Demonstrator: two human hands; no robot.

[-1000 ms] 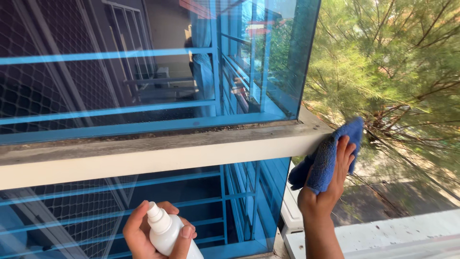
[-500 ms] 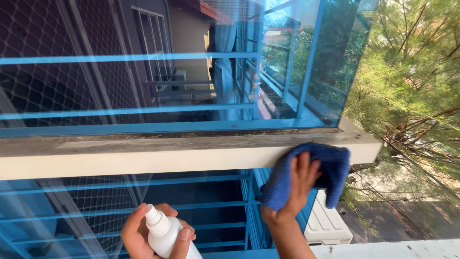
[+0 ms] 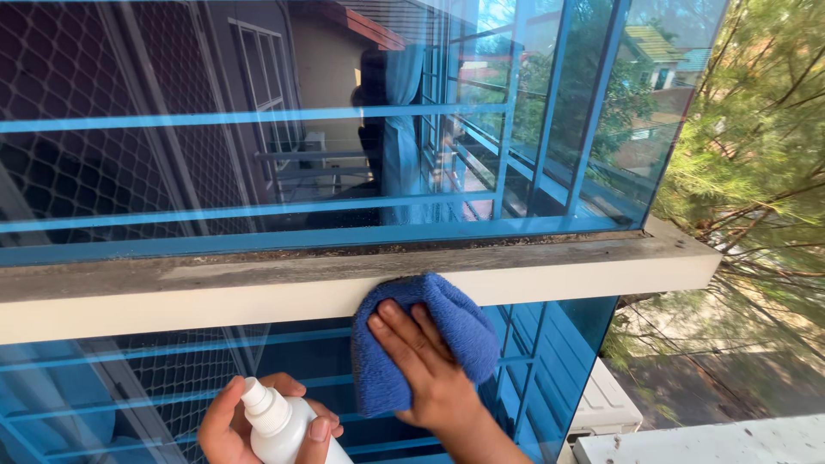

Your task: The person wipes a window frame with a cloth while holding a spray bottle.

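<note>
Bottle [image 3: 279, 430] base cut off at 6 o'clock edge; left hand [image 3: 236, 430] too (palm hidden behind bottle).

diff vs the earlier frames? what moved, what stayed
The right hand, pressing the blue cloth to the white window frame bar, slid along it from the far right end leftward to about mid-bar. Nothing was picked up or let go. The left hand still grips the white spray bottle low in view, barely shifted. The camera view panned somewhat.
</note>
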